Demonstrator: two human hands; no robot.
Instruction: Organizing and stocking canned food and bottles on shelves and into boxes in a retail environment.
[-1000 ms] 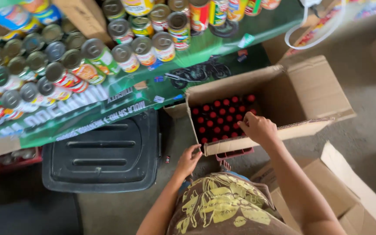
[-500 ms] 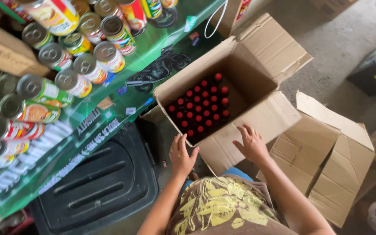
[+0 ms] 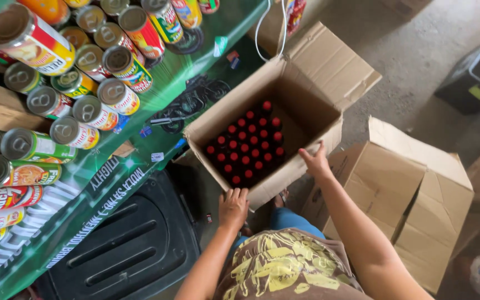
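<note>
Since half a second ago, both hands have moved up onto the open cardboard box [image 3: 306,119]: earlier they hovered spread just short of its near wall, and now they rest on it. The box has also shifted to sit more squarely ahead of the person.

Left hand [image 3: 233,206]: fingers extended and close together, laid flat against the near wall of the box just below its rim. It presses on the cardboard; no grasp around an edge is visible.

Right hand [image 3: 316,162]: fingers spread, thumb raised, placed on the near right corner of the box at the rim. Whether the fingertips curl over the edge cannot be told.

Between and beyond the two hands, inside the box, stands a tight cluster of dark bottles with red caps [image 3: 246,145], all upright, filling the near left part of the bottom. The far flaps of the box stand open.

Right of the right hand, just beside the forearm, sits a second cardboard box [image 3: 401,189], closed on its near side. Left of the left hand lies a black plastic lid [image 3: 118,244]. Beyond it, a green shelf [image 3: 140,166] carries rows of tin cans [image 3: 84,105] lying on their sides.
</note>
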